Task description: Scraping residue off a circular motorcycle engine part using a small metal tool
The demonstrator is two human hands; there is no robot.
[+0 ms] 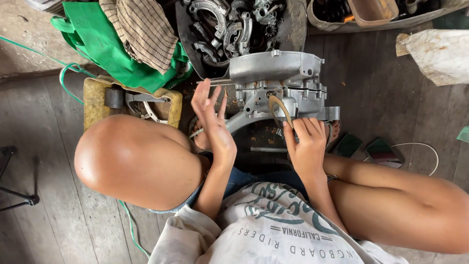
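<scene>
Your knees and shirt cover the lower part of the frame, so the floor (58, 230) beneath you is hidden there. The lower edge of the engine case (276, 80), at upper centre, is cut off by your hands. Your right hand (307, 146), at centre, has its fingers closed on the lower end of a thin brown gasket (279, 108), which curves up against the face of the engine case. Your left hand (212, 124), centre left, is open with fingers spread; a small metal piece shows below the palm, but you cannot tell whether the hand grips it.

A dark tray (188, 34) at the top centre holds a heap of grey metal parts. A yellow container (95, 100) at left holds a dark cylinder and metal pieces, partly under a green cloth (105, 46) and a checked cloth (144, 29). A basin (337, 25) at upper right is cut off by the frame edge; its contents are hard to make out. A white bag (442, 54) lies at far right.
</scene>
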